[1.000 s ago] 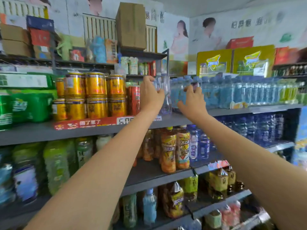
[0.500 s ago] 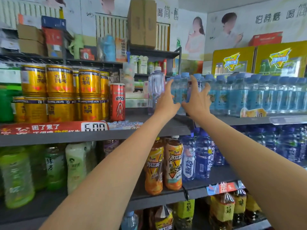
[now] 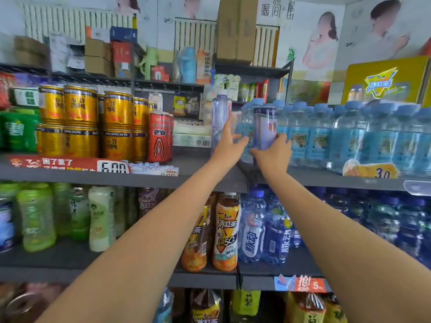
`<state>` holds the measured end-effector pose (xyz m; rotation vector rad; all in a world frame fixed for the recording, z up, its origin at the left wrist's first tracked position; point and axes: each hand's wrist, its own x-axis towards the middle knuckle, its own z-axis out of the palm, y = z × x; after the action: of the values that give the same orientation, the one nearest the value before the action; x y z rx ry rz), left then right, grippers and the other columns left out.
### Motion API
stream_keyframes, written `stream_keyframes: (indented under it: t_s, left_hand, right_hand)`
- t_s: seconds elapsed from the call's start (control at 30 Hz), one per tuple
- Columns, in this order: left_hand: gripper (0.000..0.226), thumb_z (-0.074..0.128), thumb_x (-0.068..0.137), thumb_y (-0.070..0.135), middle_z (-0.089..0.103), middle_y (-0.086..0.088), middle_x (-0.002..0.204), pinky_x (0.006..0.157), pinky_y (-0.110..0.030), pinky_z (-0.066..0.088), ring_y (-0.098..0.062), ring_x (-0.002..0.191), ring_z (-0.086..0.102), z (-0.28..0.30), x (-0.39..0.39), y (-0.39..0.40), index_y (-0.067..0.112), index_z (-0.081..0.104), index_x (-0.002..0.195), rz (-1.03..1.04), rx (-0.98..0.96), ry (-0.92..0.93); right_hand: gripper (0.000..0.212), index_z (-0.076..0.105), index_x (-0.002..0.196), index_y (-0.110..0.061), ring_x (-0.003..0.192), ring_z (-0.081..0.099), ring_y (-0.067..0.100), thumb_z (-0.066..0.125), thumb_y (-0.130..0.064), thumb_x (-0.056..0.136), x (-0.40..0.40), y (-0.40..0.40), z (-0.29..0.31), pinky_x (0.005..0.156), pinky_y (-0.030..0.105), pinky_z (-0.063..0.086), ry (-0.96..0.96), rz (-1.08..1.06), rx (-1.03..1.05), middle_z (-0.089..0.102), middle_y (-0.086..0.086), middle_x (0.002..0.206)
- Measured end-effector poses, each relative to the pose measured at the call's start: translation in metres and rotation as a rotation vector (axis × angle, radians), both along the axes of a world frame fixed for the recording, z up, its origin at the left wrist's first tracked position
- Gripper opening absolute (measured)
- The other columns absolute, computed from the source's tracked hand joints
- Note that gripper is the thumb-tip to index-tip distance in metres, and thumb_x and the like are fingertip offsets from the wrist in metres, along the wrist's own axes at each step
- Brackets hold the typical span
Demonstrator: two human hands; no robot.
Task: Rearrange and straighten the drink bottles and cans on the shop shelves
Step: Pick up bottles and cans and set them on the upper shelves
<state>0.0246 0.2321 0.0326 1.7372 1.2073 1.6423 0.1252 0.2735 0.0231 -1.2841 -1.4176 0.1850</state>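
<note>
Both arms reach up to the upper shelf, where the drink stock stands. The right hand has its fingers curled round a pale purple can at the left end of the row of blue water bottles, holding it upright at the shelf's near edge. The left hand is spread, fingers fairly straight, between a tall clear bottle on its left and the can on its right; whether the fingertips actually touch the bottle cannot be told. Further left stand a red can and the stacked gold cans, well apart from the hands. The main risk appears to be the tall clear bottle: it is narrow and stands alone, so a brush from the left hand's knuckles or wrist could tip it towards the far goods or off the near edge. The can sits close to the shelf lip too, so a loose grip or a hurried release could let it fall. Pushing it rightwards could also shove the tightly packed water bottles out of line.
</note>
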Motion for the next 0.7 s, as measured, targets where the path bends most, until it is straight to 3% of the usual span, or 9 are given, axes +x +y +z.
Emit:
stream_keyframes:
  t_s: [0.1,0.23,0.4,0.53,0.6,0.7]
  left_hand:
    - [0.069,0.054,0.093,0.026,0.044,-0.01,0.139,0.092,-0.024,0.037,-0.019,0.124,0.047,0.011,-0.003,-0.016,0.027,0.012,0.147,0.007,0.07,-0.06]
    - [0.064,0.062,0.088,0.026,0.055,-0.012,0.126,0.089,-0.03,0.049,-0.019,0.108,0.057,0.023,-0.041,-0.045,0.022,0.027,0.141,0.11,0.223,-0.098]
    - [0.057,0.062,0.088,0.014,0.054,-0.01,0.129,0.08,-0.013,0.049,-0.012,0.106,0.056,0.029,-0.131,-0.098,0.009,0.033,0.137,0.3,0.364,-0.056]
    - [0.042,0.059,0.09,0.011,0.053,-0.004,0.123,0.079,-0.006,0.046,-0.013,0.111,0.053,0.02,-0.231,-0.157,0.009,0.038,0.126,0.477,0.395,-0.07]
    - [0.044,0.06,0.089,0.013,0.054,-0.003,0.12,0.079,-0.008,0.046,-0.012,0.108,0.054,0.018,-0.286,-0.19,0.005,0.04,0.127,0.571,0.389,-0.043]
    - [0.044,0.064,0.087,0.012,0.057,-0.015,0.122,0.09,-0.026,0.048,-0.023,0.112,0.057,0.016,-0.373,-0.236,-0.001,0.044,0.124,0.692,0.379,-0.046]
  right_hand:
    - [0.069,0.038,0.126,0.0,0.118,0.038,0.033,0.075,-0.023,0.073,-0.015,-0.015,0.003,0.093,0.038,0.036,-0.022,0.051,0.231,0.038,0.019,0.127]
    - [0.056,0.041,0.126,-0.002,0.111,0.042,0.032,0.065,-0.018,0.078,-0.069,-0.043,0.027,0.079,0.031,0.036,0.072,0.171,0.409,0.04,0.019,0.121]
    - [0.044,0.045,0.131,-0.005,0.115,0.041,0.037,0.047,-0.013,0.088,-0.178,-0.094,0.04,0.093,0.038,0.039,0.073,0.315,0.489,0.04,0.023,0.127]
    - [0.044,0.042,0.135,-0.009,0.113,0.04,0.03,0.047,-0.014,0.091,-0.286,-0.149,0.033,0.086,0.031,0.035,0.026,0.442,0.53,0.043,0.018,0.123]
    - [0.041,0.043,0.133,-0.007,0.114,0.04,0.03,0.045,-0.015,0.092,-0.341,-0.18,0.029,0.087,0.031,0.034,0.017,0.524,0.509,0.042,0.018,0.124]
    - [0.04,0.043,0.13,-0.006,0.117,0.04,0.031,0.046,-0.015,0.092,-0.429,-0.226,0.023,0.09,0.033,0.035,0.022,0.65,0.45,0.041,0.017,0.126]
